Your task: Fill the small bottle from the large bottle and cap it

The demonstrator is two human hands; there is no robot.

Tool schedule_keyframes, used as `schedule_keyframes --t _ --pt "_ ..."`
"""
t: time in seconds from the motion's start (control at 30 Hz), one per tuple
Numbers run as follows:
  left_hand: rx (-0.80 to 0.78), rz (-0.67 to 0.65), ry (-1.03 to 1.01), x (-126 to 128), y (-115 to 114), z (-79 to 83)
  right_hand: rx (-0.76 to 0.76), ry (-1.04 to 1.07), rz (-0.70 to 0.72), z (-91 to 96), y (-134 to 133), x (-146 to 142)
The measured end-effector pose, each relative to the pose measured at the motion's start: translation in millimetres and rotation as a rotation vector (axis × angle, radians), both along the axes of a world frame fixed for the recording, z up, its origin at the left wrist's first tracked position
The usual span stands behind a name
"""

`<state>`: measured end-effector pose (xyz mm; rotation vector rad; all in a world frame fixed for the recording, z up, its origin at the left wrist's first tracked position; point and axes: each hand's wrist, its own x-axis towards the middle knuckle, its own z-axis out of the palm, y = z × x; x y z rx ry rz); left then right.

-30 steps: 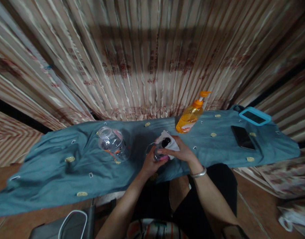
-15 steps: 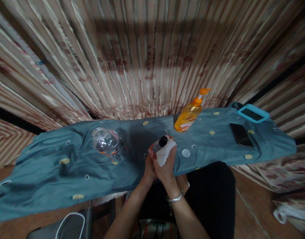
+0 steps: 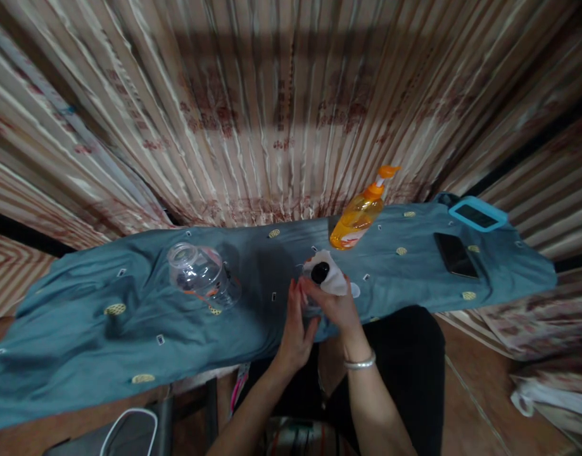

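Note:
Between my hands, at the front middle of the cloth-covered table, is a small clear bottle [image 3: 310, 308] with a round black cap [image 3: 320, 272]. A white sheet like tissue or paper [image 3: 335, 281] lies against the cap's right side. My left hand [image 3: 296, 332] grips the bottle from the left, fingers up along its side. My right hand [image 3: 337, 307], with a silver bangle at the wrist, reaches across the front of the bottle and presses the sheet near it. Just right of my right hand, a white round disc [image 3: 355, 290] lies partly covered.
On the blue-green cloth [image 3: 190, 342], a large clear plastic bottle [image 3: 200, 278] stands left. An orange pump bottle [image 3: 360, 218] stands behind my hands. A black phone [image 3: 455, 254] and a light-blue framed device [image 3: 478, 213] lie right. A curtain [image 3: 281, 114] hangs behind the table.
The small bottle and white sheet have shifted slightly right. My hands have moved apart somewhat, the right one now reaching across the bottle's front and partly covering the disc.

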<state>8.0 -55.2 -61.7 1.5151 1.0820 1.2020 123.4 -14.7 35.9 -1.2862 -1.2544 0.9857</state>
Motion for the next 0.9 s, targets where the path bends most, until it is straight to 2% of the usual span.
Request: schedule_keyframes --t 0.1,0.2,0.27,0.33,0.47,0.6,0.67,0.77,0.9 --pt "-0.078 0.025 -0.020 -14 16 11.0 -0.022 -0.001 0.171 3.4 11 16" --pt "-0.077 -0.083 -0.020 -20 32 18.4 -0.022 -0.009 0.244 6.5 16 24" --pt "-0.081 -0.107 -0.043 -19 34 18.5 -0.006 -0.015 0.216 6.3 12 22" --pt "-0.093 -0.076 -0.063 -14 32 15.3 0.016 -0.022 0.147 3.8 3 14" --pt "-0.059 0.008 -0.093 -2 20 8.7 0.074 -0.077 -0.065 -4.9 -16 -7" --pt "-0.105 0.046 -0.158 11 13 11.0 0.148 -0.150 -0.234 -11.3 -28 -21" --pt "-0.147 0.041 -0.201 14 11 14.7 0.172 -0.158 -0.253 -13.2 -34 -23" --pt "-0.145 0.030 -0.213 14 13 21.8 0.184 -0.109 -0.194 -16.5 -43 -18" --pt "-0.159 0.044 -0.086 10 22 31.4 0.105 0.052 -0.112 -23.8 -37 2"
